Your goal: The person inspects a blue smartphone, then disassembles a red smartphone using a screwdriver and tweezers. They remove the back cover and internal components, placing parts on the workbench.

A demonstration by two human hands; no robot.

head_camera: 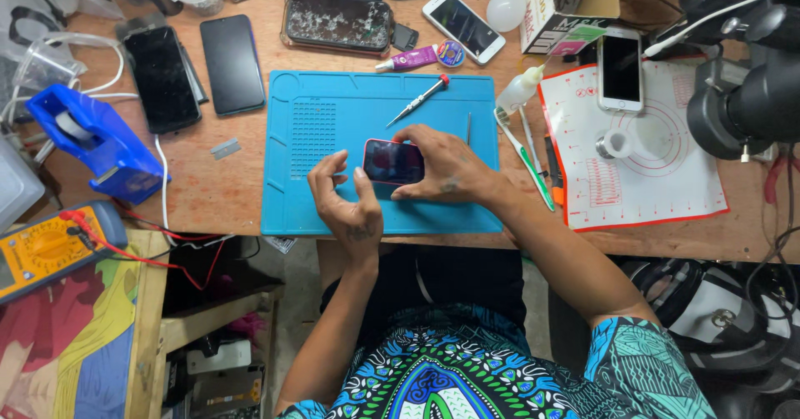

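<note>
- The bench is lit brightly and evenly from above; colours read clean and saturated.
- Shadows are soft and short: a faint one lies under the hands on the blue mat (333, 119).
- Glare shows on the white phone (621, 69) at far right and on the glossy dark screens at far left.
- The microscope (742, 77) at far right is nearest the lens, dark and soft in focus.
- The space under the table, near, falls into dim shade.
- Edges bend slightly, as with a wide lens.
- No motion blur shows.
</note>
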